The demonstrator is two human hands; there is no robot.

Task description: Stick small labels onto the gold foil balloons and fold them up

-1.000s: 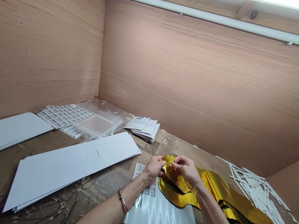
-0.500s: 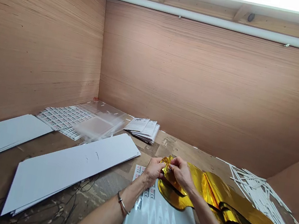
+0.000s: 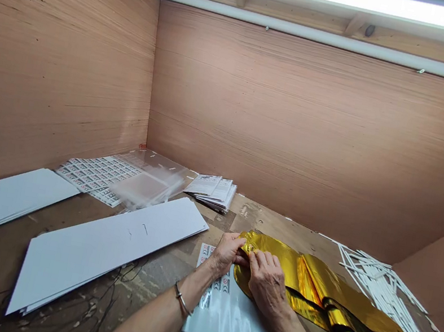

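Pinching left grip (image 3: 227, 255): narrow, closed on one end of the foil (image 3: 280, 249).
Right grip (image 3: 268, 284): fingers bent against the foil, just beside the left grip; whether they pinch it I cannot tell.
Foil: gold, held at the left grip, stretching rightward over the surface (image 3: 151, 274).
Label sheet (image 3: 228, 324): nearer than the grips, partly beneath the foil.
Clear bags (image 3: 147, 187): flat, beyond and left of the grips; contents too blurred to tell.

Brown tabletop (image 3: 160, 272): white boards (image 3: 112, 250), gold foil (image 3: 364, 305), white sticks (image 3: 392, 296).
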